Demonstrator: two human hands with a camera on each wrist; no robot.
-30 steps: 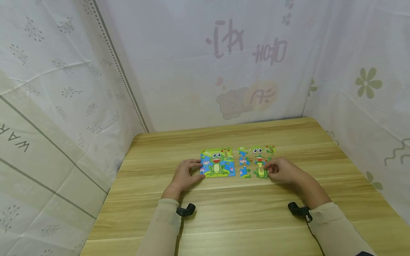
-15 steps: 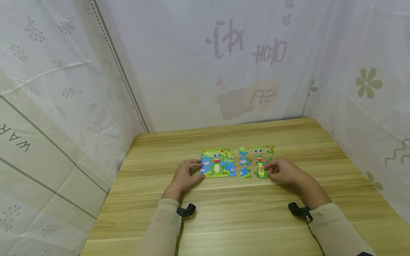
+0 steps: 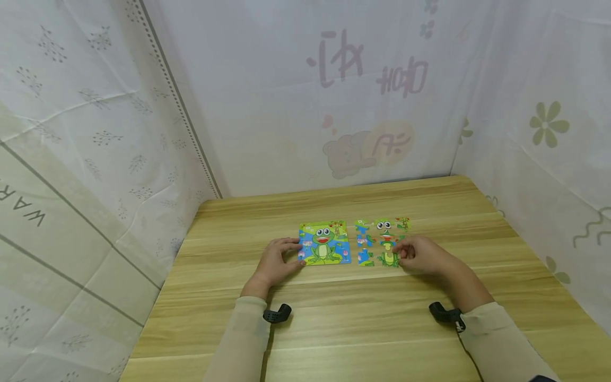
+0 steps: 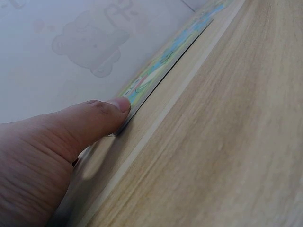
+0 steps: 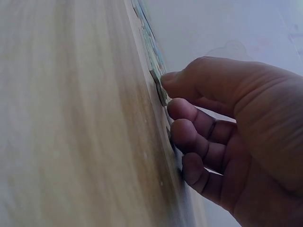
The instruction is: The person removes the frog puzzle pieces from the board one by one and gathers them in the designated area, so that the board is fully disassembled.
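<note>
In the head view a square frog picture board [image 3: 329, 247] lies flat on the wooden table. My left hand [image 3: 274, 260] rests at its left side, fingertips at the edge and thumb at the near corner. The left wrist view shows that thumb [image 4: 106, 111] touching the board's corner. Just right of the board lie loose frog jigsaw pieces [image 3: 365, 259] in rough rows. My right hand [image 3: 417, 254] pinches the edge of a green frog-belly puzzle piece [image 3: 389, 259] between thumb and finger. In the right wrist view its other fingers curl beneath the thumb, close over the tabletop.
The light wooden table [image 3: 353, 329] ends at a back edge against a pale printed curtain [image 3: 267, 106]. More patterned cloth hangs along both sides. Each wrist wears a black camera mount [image 3: 277, 314]. A face piece with the frog's eyes [image 3: 384, 225] lies at the back of the group.
</note>
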